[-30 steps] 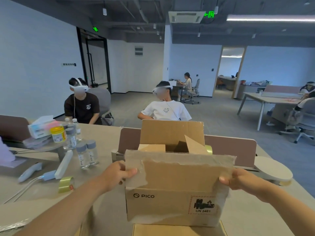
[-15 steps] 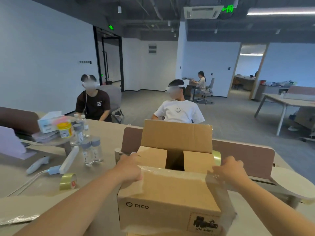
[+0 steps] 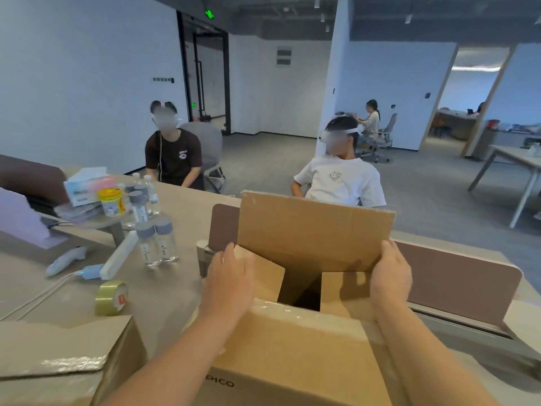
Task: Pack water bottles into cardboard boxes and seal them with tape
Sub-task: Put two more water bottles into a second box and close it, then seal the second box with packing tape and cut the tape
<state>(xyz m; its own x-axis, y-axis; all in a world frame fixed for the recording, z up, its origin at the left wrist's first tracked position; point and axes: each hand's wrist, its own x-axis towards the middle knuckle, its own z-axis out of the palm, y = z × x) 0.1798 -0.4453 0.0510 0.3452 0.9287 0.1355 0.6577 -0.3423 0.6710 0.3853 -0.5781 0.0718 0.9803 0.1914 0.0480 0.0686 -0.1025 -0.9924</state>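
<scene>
l hand & r hand on box flaps; front reads "pico".

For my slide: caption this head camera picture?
Left hand and right hand on the flaps of an open cardboard box; water bottles and tape roll nearby.
</scene>
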